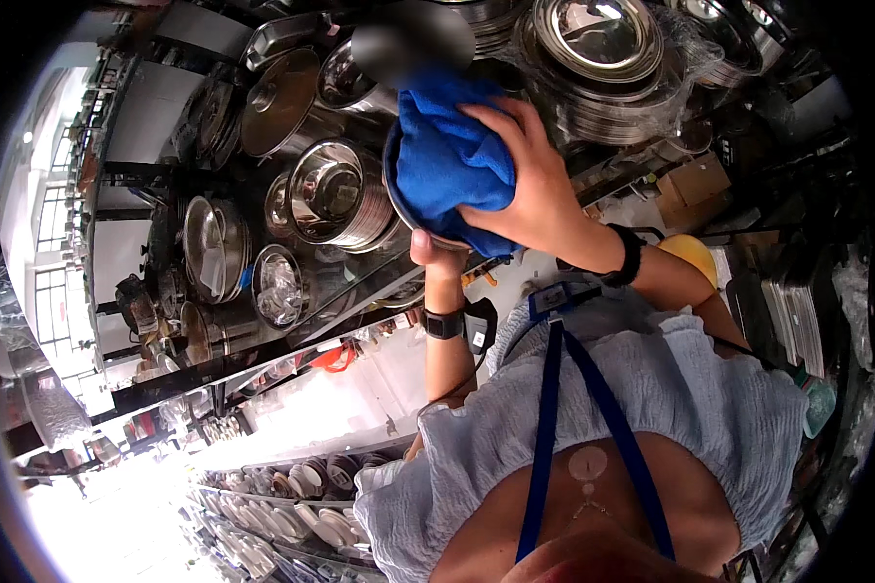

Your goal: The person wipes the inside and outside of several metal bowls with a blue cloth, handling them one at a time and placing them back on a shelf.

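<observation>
My left hand (437,255), below a dark smartwatch, grips the lower rim of a round metal bowl or dish (391,182) with its thumb over the edge; its other fingers are hidden. Spread over a bunched blue cloth (445,157), my right hand (532,175) presses it into the vessel. The cloth hides most of the vessel's inside. Just to the left stands a stack of shiny steel bowls (332,193) on the shelf.
Beyond my hands are a glass-lidded pot (281,102) and stacked steel basins (598,44), partly in plastic wrap. Strainers (215,248) and a wrapped bowl (277,288) stand left. The shelf's front edge (262,357) runs diagonally below. A cardboard box (693,182) lies right.
</observation>
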Demonstrator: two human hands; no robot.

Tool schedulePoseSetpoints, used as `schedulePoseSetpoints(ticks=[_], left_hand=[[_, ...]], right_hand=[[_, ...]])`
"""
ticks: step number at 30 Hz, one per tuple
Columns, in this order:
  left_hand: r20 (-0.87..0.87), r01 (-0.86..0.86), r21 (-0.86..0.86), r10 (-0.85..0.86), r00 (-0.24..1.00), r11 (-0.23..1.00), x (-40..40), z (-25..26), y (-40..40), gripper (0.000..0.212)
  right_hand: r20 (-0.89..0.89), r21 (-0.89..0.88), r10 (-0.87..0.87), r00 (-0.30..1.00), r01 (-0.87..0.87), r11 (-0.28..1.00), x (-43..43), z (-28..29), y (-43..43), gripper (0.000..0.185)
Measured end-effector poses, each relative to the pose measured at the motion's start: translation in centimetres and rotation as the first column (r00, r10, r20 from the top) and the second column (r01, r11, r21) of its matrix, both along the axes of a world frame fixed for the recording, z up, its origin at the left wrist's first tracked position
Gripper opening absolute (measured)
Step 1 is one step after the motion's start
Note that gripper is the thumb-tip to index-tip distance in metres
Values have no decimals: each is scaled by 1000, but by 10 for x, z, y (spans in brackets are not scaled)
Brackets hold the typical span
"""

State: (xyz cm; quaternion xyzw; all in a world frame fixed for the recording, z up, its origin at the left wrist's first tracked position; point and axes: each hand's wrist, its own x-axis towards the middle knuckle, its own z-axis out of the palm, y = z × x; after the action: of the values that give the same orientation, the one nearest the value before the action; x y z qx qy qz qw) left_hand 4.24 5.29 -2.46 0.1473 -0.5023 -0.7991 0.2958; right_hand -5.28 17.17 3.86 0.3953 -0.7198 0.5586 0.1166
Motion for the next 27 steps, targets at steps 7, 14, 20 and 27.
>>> schedulePoseSetpoints(ticks=[7, 14, 20, 27], left_hand=[[-19, 83, -83, -85, 996, 993, 6, -6, -10, 103], [9, 110, -163, -110, 994, 981, 23, -3, -17, 99], [12, -106, 51, 106, 994, 993, 7, 22, -22, 97], [8, 14, -71, -14, 1000, 997, 8, 14, -31, 97]], right_hand=[[77, -145, 481, 873, -467, 872, -8, -8, -2, 87], [128, 353, 664, 737, -660, 664, -22, 20, 14, 83], [-335, 476, 353, 874, -167, 863, -18, 15, 29, 63], [-723, 18, 63, 688, -73, 997, -18, 11, 24, 49]])
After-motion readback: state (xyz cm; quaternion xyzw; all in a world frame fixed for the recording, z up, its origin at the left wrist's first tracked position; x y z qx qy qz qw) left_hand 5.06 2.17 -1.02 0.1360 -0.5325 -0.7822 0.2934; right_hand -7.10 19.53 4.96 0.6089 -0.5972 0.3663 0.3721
